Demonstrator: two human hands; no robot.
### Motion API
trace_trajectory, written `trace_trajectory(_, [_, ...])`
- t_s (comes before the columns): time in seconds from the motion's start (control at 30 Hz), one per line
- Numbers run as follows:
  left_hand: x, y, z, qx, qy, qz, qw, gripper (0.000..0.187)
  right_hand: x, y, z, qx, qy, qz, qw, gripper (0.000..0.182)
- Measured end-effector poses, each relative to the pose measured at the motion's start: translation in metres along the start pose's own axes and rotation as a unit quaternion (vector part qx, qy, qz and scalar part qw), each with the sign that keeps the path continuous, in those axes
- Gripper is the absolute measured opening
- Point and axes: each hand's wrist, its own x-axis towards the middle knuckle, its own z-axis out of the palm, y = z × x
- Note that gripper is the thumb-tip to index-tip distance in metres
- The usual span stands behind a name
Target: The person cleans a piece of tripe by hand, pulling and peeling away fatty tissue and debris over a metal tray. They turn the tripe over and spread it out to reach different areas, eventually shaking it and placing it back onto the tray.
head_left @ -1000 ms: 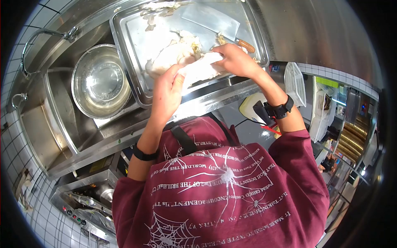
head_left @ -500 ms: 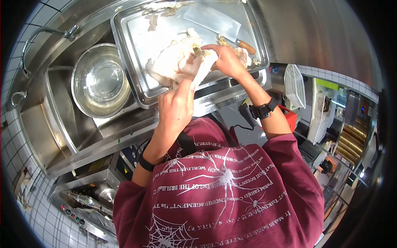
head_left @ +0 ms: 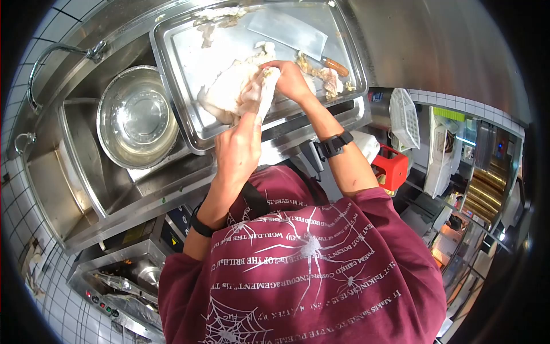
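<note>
A pale raw bird carcass [head_left: 229, 89], perhaps a chicken, lies in a large steel tray [head_left: 166, 69]. My left hand [head_left: 238, 146] is closed on a white, skin-covered part at the bird's near side. From the right, my right hand [head_left: 292, 80] holds the upper end of that same part, its fingers curled over the yellowish opening and partly hidden. A cleaver [head_left: 289, 31] with a wooden handle [head_left: 335, 66] lies in the tray beyond my right hand. Yellowish and pink scraps [head_left: 329, 80] sit right of that hand.
More scraps [head_left: 220, 14] lie along the tray's far edge. To the left, a round steel bowl [head_left: 140, 117] holding clear liquid stands at the sink [head_left: 46, 172], below a curved faucet [head_left: 43, 63]. A red stool-like item [head_left: 392, 169] and a white basket [head_left: 405, 117] are at right.
My right hand has shifted left with the bird's upper part, uncovering more of the scraps on its right. My left hand keeps its grip and has moved slightly left.
</note>
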Motion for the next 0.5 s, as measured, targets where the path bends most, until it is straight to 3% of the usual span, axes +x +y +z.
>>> trace_trajectory(0.17, [0.000,-0.001,0.000,-0.016,-0.002,-0.005,1.000,0.007,0.006,-0.002,0.009,-0.110,0.074,0.006,0.991,0.024])
trace_trajectory(0.23, [0.000,-0.004,0.001,-0.014,0.001,-0.001,1.000,0.007,0.009,0.000,0.010,-0.184,0.111,-0.042,0.976,0.021])
trace_trajectory(0.37, [0.000,-0.004,-0.003,-0.010,-0.008,-0.006,1.000,0.007,0.014,0.002,0.008,-0.233,0.121,-0.059,0.963,0.022])
trace_trajectory(0.5, [-0.006,-0.004,-0.006,-0.015,0.009,-0.003,1.000,0.008,0.025,-0.002,0.003,-0.270,0.088,-0.016,0.959,0.027])
